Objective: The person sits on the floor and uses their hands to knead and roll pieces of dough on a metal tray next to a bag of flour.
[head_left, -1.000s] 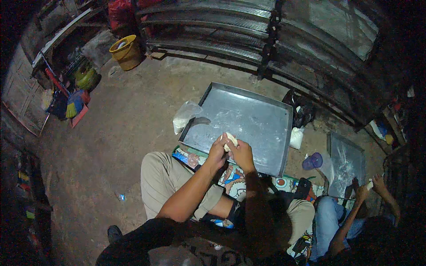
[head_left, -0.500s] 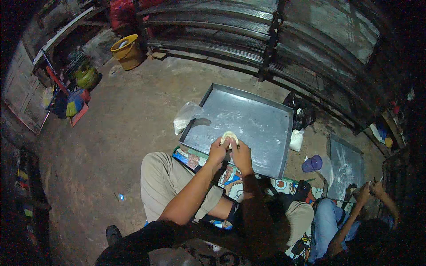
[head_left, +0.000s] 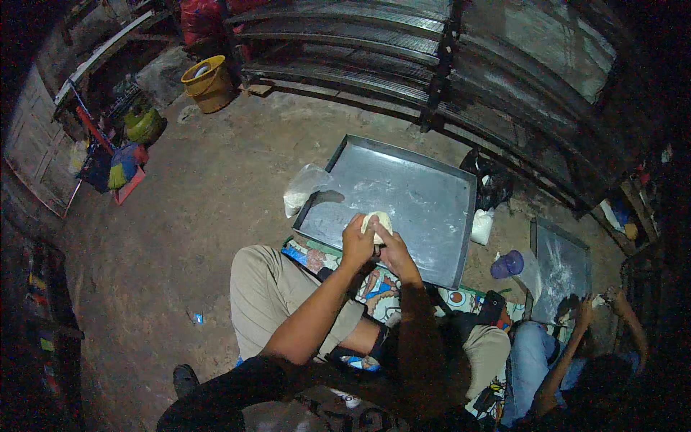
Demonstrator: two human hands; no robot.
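Note:
Between both hands I hold a pale, flattened piece of dough (head_left: pixel 377 225) above the near edge of a large metal tray (head_left: pixel 403 180) dusted with white flour. My left hand (head_left: pixel 355 243) grips the dough from its left side, thumb on top. From the right, my right hand (head_left: pixel 394 252) has its thumb and fingers pressed on the same piece. The undersides of my fingers are hidden. A clear plastic bag of white powder (head_left: pixel 296 198) stands against the tray's left edge.
Right of the tray stand a white bag (head_left: pixel 481 227) and a purple cup (head_left: pixel 508 265). A second floured tray (head_left: pixel 558 259) lies near another person, whose hands (head_left: pixel 599 306) hold something whitish. Slatted racks (head_left: pixel 338 54) line the back; a yellow bucket (head_left: pixel 209 86) stands far left.
The dough has turned between my hands and shows a broader face. My right hand has shifted slightly right and down. The other person's hands have moved a little.

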